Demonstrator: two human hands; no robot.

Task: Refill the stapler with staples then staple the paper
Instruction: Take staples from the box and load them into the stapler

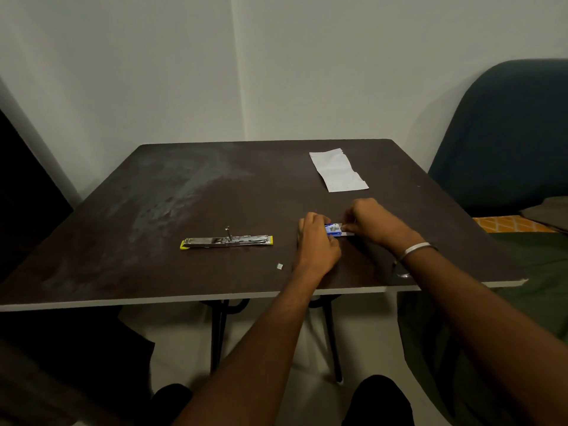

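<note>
A metal stapler (226, 241) with yellow ends lies opened out flat near the middle of the dark table (184, 192). To its right, my left hand (316, 241) grips a small blue and white staple box (334, 229). My right hand (372, 222) pinches the box's white end from the right side. A white sheet of paper (337, 170) lies flat farther back on the right. What is inside the box is hidden by my fingers.
A tiny white scrap (279, 266) lies near the front edge, left of my left wrist. A dark blue chair (507, 133) stands at the right, beside green fabric (541, 256). The wall runs behind the table.
</note>
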